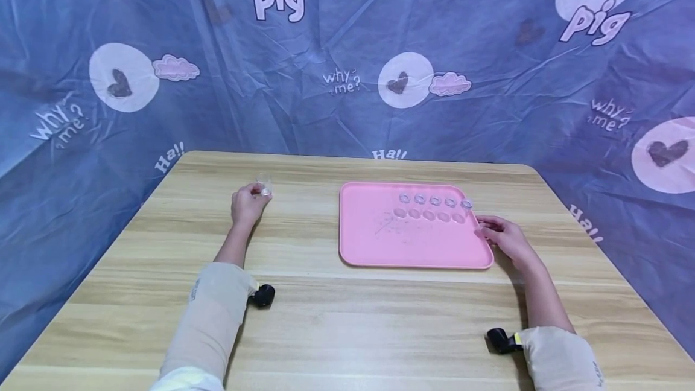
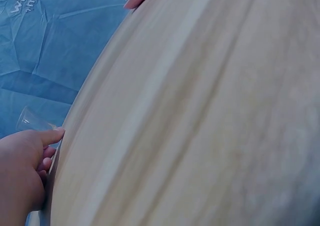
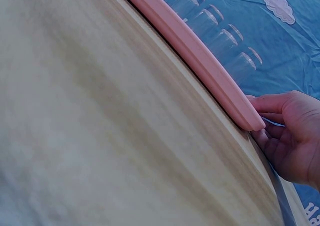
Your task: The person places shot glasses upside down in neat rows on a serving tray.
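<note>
At the far left of the table, my left hand pinches a small clear cup between thumb and fingers. In the left wrist view the see-through cup rises beyond the thumb, its lower part hidden by the hand. A pink tray lies flat to the right of centre. My right hand grips its right edge, with fingertips at the rim. Several similar clear cups stand in a row across the tray's back right part; the right wrist view shows cups above the tray's side.
The light wooden table runs back to a blue patterned cloth hanging behind and at both sides. Wood surface separates the left hand from the tray. Black wrist cameras jut from the sleeves of both forearms.
</note>
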{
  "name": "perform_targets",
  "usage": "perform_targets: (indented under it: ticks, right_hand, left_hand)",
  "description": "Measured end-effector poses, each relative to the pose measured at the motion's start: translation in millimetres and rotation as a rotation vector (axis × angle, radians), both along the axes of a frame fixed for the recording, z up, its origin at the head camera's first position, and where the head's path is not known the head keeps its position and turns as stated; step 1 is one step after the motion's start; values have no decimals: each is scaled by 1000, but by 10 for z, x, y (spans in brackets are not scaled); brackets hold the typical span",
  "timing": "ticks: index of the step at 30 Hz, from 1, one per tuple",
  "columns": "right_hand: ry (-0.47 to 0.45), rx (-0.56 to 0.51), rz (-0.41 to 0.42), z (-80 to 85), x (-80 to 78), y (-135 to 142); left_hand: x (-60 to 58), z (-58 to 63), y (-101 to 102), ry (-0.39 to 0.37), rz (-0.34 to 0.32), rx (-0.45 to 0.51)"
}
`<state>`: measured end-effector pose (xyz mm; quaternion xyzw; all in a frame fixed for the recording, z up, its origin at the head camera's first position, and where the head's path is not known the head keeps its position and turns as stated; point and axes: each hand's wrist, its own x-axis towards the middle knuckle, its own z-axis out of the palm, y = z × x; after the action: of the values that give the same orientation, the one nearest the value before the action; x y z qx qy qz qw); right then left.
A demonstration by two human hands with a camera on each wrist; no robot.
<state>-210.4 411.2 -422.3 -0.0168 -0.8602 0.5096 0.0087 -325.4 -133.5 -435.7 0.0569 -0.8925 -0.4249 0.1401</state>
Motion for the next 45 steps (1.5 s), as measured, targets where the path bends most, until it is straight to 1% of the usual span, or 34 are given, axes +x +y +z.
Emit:
perform_targets:
  ticks: [6,14,22,29,34,37,41,45]
  right_hand:
    - [-2,0,-2,9,0,-10]
    - [-8,15,-6,9,8,-23]
    - [-6,25,1,6,4,-32]
    - [-10,40,-12,8,15,-15]
    - [-11,25,-16,3,19,-12]
    - [-6,19,-14,3,21,-17]
    - [0,20,-11,10,23,-22]
    - [-10,23,-15,17,18,-23]
  left_hand:
    - [3,-16,7,20,20,-14]
    - [13,-27,12,24,30,-17]
    - [42,0,13,41,34,45]
    - [45,25,50,19,39,72]
    - [60,74,85,-8,57,60]
    - [72,102,107,-26,46,61]
    - [87,139,132,-44,12,90]
    - [85,166,157,-53,-21,97]
